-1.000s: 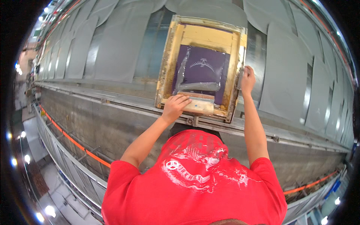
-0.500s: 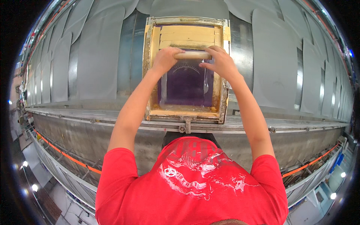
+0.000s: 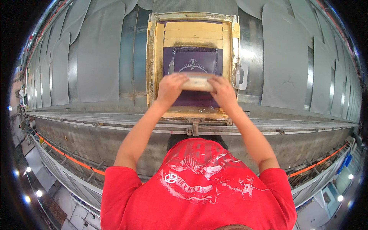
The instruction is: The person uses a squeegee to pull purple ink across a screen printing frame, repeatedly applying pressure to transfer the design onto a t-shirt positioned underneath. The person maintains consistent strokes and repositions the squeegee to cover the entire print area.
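Note:
My left hand [image 3: 171, 88] and my right hand [image 3: 222, 90] grip the two ends of a pale, blurred squeegee [image 3: 195, 85], which crosses the middle of a purple printing screen [image 3: 193, 99]. The screen has a white arched design [image 3: 193, 64] above the squeegee and sits in a worn metal frame [image 3: 151, 50] lined with yellow tape [image 3: 193, 34]. A white handle [image 3: 242, 76] is on the frame's right side, just beyond my right hand. The squeegee hides part of the design.
A long metal table [image 3: 133, 57] with overlapping grey sheets [image 3: 97, 57] spreads to both sides. A rail [image 3: 280, 130] with bolted fittings runs along its near edge, the frame's bracket [image 3: 195, 128] on it. An orange hose [image 3: 76, 161] runs lower, beside a metal railing [image 3: 57, 168].
My right hand left the frame's right edge and joined my left on the squeegee at the screen's upper part. Since then both hands have drawn it toward me to the middle.

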The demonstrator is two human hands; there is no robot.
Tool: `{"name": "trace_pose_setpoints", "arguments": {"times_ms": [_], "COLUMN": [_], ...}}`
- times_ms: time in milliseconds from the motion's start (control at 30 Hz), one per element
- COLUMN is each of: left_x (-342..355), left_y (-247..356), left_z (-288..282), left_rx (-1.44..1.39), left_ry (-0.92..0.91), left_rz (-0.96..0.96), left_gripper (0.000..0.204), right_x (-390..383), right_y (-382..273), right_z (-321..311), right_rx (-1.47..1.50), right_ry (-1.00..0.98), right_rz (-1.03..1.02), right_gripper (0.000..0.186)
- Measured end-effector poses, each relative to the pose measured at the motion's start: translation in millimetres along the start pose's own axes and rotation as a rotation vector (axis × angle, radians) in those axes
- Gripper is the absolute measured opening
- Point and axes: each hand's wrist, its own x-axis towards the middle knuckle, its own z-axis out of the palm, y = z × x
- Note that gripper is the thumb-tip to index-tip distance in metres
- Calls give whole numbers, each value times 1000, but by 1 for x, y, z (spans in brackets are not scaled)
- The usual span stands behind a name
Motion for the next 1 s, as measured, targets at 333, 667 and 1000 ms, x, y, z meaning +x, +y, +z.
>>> {"name": "trace_pose_setpoints", "arguments": {"times_ms": [333, 667, 1000], "left_x": [67, -10, 99], "left_y": [-45, -7, -46], "left_z": [19, -5, 10], "left_rx": [7, -27, 60], "left_ry": [-24, -50, -115], "left_rz": [-30, 6, -45], "left_gripper": [32, 33, 32], "right_x": [59, -11, 81], "right_y": [38, 2, 50], "right_z": [7, 9, -5], "right_rx": [24, 74, 33], "right_ry": [113, 7, 140], "right_rz": [42, -1, 47], "right_gripper": [44, 51, 36]}}
